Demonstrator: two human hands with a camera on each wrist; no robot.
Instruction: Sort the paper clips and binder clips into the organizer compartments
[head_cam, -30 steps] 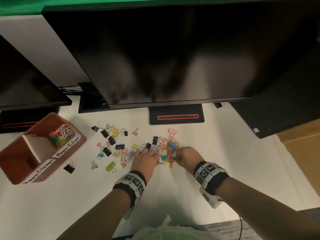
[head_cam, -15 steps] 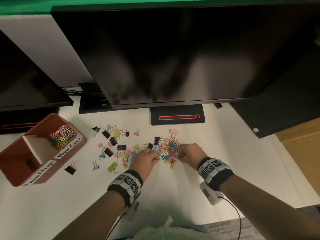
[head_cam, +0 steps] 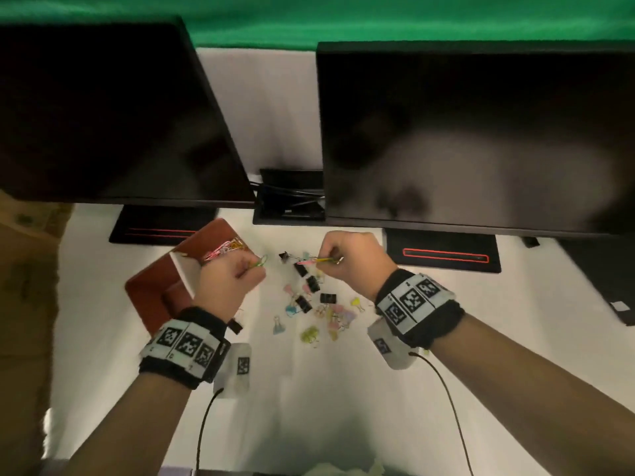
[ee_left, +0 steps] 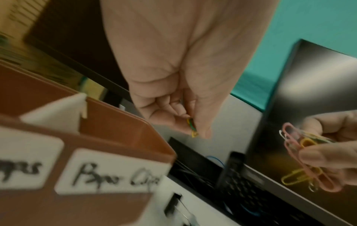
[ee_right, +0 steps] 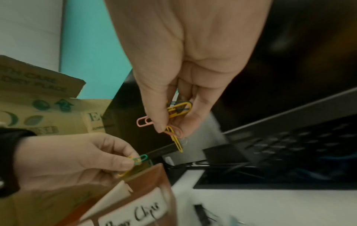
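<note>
My left hand pinches green and yellow paper clips just right of the brown organizer, beside its far compartment, which is labelled "Paper Clips" and holds several coloured clips. My right hand is raised over the table and pinches a bunch of pink and yellow paper clips. Below and between the hands, black and pastel binder clips lie scattered on the white table. One black binder clip lies by the organizer's front.
Two dark monitors stand at the back on black bases, with a black cable tray between them. A cardboard box stands at the left. Wires run from both wristbands toward me.
Both hands have lifted off the clip pile with paper clips pinched and moved left toward the organizer. The head view has swung left with them.
</note>
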